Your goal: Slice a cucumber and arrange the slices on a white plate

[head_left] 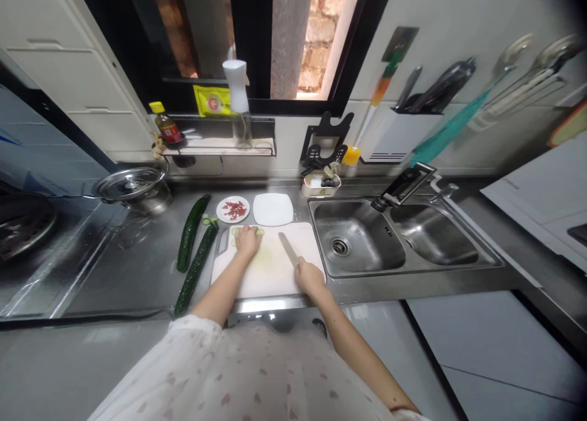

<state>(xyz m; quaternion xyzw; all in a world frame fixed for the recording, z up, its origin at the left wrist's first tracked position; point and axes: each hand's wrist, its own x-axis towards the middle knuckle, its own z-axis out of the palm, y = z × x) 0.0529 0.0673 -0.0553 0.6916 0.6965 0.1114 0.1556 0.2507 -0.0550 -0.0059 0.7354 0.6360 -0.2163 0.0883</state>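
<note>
A white cutting board (275, 274) lies on the steel counter in front of me. My left hand (248, 240) rests at its far left corner, fingers curled over green cucumber slices (259, 231). My right hand (309, 277) is closed on the handle of a knife (288, 249), whose blade points away from me over the board. Two whole cucumbers (191, 231) (196, 268) lie on the counter left of the board, with cut cucumber ends (210, 220) beside them.
Behind the board stand a small plate of red pieces (233, 209) and an empty white plate (273, 209). A double sink (394, 241) with a tap is to the right. A lidded steel pot (132, 187) and a stove (22, 225) are at the left.
</note>
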